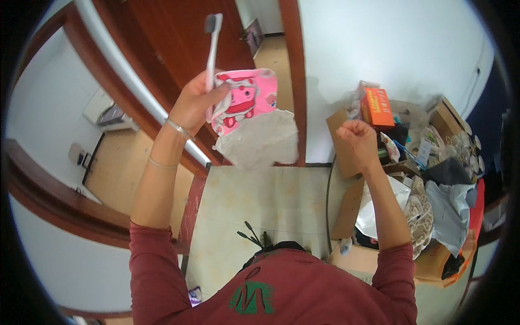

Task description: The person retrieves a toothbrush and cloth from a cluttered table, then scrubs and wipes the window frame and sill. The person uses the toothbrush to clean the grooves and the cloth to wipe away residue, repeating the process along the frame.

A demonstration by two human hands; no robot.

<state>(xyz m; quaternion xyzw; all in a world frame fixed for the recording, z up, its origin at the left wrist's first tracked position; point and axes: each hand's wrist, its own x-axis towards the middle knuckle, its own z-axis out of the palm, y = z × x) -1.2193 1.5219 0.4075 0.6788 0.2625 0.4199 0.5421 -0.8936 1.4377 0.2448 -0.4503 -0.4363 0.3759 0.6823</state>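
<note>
My left hand [199, 103] is raised at the upper middle, closed around a white toothbrush [213, 49] and a printed pink cloth [254, 92]. The dark-bristled head of the toothbrush points up. Below the pink part hangs a plain whitish piece [260, 141], blurred at its lower edge; whether both are one cloth I cannot tell. To the right, my right hand [358, 142] is curled up in front of the cluttered boxes, close to an orange box [377, 107]. Its curled fingers hide whatever may be inside them.
Open cardboard boxes [346, 208] on the right are piled with packages, a grey plastic bag [449, 208] and a cream knitted-looking item [420, 214]. A brown door [179, 43] and wooden frames stand at the left. Pale tiles [233, 200] cover the floor ahead.
</note>
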